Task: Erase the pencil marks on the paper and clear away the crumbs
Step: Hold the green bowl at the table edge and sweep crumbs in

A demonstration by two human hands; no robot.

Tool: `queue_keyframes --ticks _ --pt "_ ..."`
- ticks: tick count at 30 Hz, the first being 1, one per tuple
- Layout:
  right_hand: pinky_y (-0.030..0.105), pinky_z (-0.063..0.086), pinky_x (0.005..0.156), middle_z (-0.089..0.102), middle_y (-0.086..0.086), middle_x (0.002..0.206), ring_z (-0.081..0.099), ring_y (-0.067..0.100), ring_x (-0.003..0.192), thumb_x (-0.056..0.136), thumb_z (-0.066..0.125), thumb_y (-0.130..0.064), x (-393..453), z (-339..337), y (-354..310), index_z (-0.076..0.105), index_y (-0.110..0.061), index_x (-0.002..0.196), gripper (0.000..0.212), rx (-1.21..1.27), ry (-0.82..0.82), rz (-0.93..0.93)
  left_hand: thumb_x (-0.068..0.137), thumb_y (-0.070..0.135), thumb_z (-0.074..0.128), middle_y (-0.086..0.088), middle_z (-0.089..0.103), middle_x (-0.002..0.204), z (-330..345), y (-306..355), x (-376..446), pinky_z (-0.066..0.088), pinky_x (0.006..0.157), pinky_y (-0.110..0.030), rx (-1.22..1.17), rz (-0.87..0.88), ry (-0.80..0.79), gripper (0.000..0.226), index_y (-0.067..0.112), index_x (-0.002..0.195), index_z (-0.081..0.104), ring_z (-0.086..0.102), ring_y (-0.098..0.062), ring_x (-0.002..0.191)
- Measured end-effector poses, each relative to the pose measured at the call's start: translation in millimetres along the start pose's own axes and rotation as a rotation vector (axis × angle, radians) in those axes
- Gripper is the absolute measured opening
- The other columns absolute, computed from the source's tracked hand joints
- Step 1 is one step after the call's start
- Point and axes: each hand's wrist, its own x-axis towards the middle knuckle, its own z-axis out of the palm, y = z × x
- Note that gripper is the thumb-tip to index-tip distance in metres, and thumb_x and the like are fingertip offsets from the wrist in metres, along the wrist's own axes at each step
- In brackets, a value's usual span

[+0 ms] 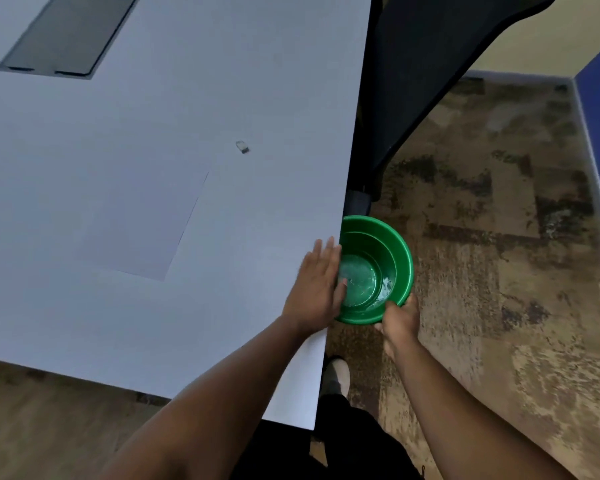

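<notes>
The right hand [400, 318] gripped the rim of a green bucket [395, 251] just below the table [153, 323] edge, probably to catch crumbs. The left hand [317, 289], fingers flat and holding nothing, swept toward it. The paper [146, 223] lay at nine o'clock from the bucket, the eraser [242, 147] at eleven; patterned carpet [499, 271] below

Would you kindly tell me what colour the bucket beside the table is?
Green; the bucket shows best in the head view.
</notes>
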Motion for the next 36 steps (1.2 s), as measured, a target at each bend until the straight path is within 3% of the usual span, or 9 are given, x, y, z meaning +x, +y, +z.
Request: queue_keyframes --ticks 4,8,12,17,19,23,30,33,36 --pt "0.035 0.059 0.071 0.064 0.005 0.118 0.066 0.023 0.098 0.097 0.043 -0.002 -1 0 -2 0.049 -0.025 0.133 0.044 0.007 0.004 0.012 0.106 0.050 0.027 -0.013 -0.011 0.171 -12 -31 -5 -0.009 0.126 -0.041 0.187 -0.272 0.060 0.076 0.008 0.163 0.002 -0.017 -0.030 0.157" --pt "0.031 0.057 0.064 0.064 0.005 0.118 0.067 0.023 0.099 0.096 0.043 -0.002 -3 2 0 0.051 -0.023 0.130 0.041 0.028 -0.007 0.026 0.102 0.062 0.014 -0.018 -0.009 0.171 -8 -31 -11 -0.005 0.128 -0.048 0.224 -0.466 0.019 0.086 0.004 0.162 -0.001 -0.014 -0.034 0.157" --pt "0.036 0.061 0.071 0.064 0.004 0.119 0.067 0.025 0.101 0.096 0.043 -0.001 -6 5 3 0.050 -0.025 0.133 0.045 0.044 -0.020 0.031 0.104 0.063 0.016 -0.019 -0.009 0.170 10 6 -9 -0.010 0.125 -0.050 0.197 -0.449 -0.001 0.085 0.003 0.162 0.003 -0.016 -0.036 0.156" --pt "0.036 0.058 0.076 0.070 0.002 0.110 0.068 0.023 0.099 0.094 0.057 -0.011 -8 6 2 0.058 -0.024 0.121 0.030 0.024 -0.005 -0.040 0.109 0.053 0.023 -0.009 -0.010 0.171 32 54 6 -0.002 0.129 -0.047 0.077 -0.100 -0.142 0.074 0.008 0.164 0.001 -0.019 -0.026 0.156" --pt "0.038 0.058 0.082 0.071 0.003 0.109 0.068 0.022 0.099 0.093 0.061 -0.016 -8 4 0 0.059 -0.022 0.119 0.027 0.027 -0.012 -0.062 0.110 0.049 0.024 -0.008 -0.009 0.172 34 64 9 -0.003 0.129 -0.043 0.057 -0.068 -0.126 0.070 0.008 0.164 0.003 -0.019 -0.023 0.157" --pt "0.046 0.060 0.082 0.066 0.004 0.113 0.067 0.024 0.099 0.096 0.052 -0.010 -7 4 -2 0.053 -0.024 0.128 0.034 0.042 -0.009 -0.018 0.109 0.049 0.024 -0.009 -0.008 0.172 23 50 12 -0.011 0.125 -0.036 0.020 -0.141 -0.032 0.071 0.008 0.163 0.003 -0.018 -0.024 0.157" --pt "0.028 0.056 0.059 0.063 0.005 0.117 0.065 0.021 0.097 0.098 0.041 0.001 -7 5 -5 0.052 -0.023 0.127 0.039 0.066 -0.002 0.032 0.104 0.057 0.017 -0.018 -0.010 0.170 -17 -39 23 -0.006 0.127 -0.045 0.137 -0.463 0.118 0.082 0.002 0.162 0.002 -0.013 -0.035 0.157" --pt "0.027 0.054 0.056 0.063 0.006 0.116 0.066 0.021 0.095 0.097 0.042 0.001 -5 6 -4 0.054 -0.022 0.122 0.035 0.083 -0.006 0.031 0.106 0.057 0.021 -0.021 -0.008 0.170 -27 -62 33 -0.002 0.128 -0.051 0.156 -0.658 0.162 0.082 -0.001 0.161 0.002 -0.011 -0.037 0.157" --pt "0.028 0.056 0.059 0.064 0.006 0.116 0.066 0.018 0.092 0.098 0.042 0.001 -2 6 -3 0.054 -0.021 0.123 0.035 0.086 0.001 0.037 0.107 0.056 0.024 -0.022 -0.006 0.170 -26 -59 40 -0.003 0.127 -0.054 0.181 -0.695 0.105 0.081 -0.001 0.162 0.005 -0.010 -0.038 0.157"
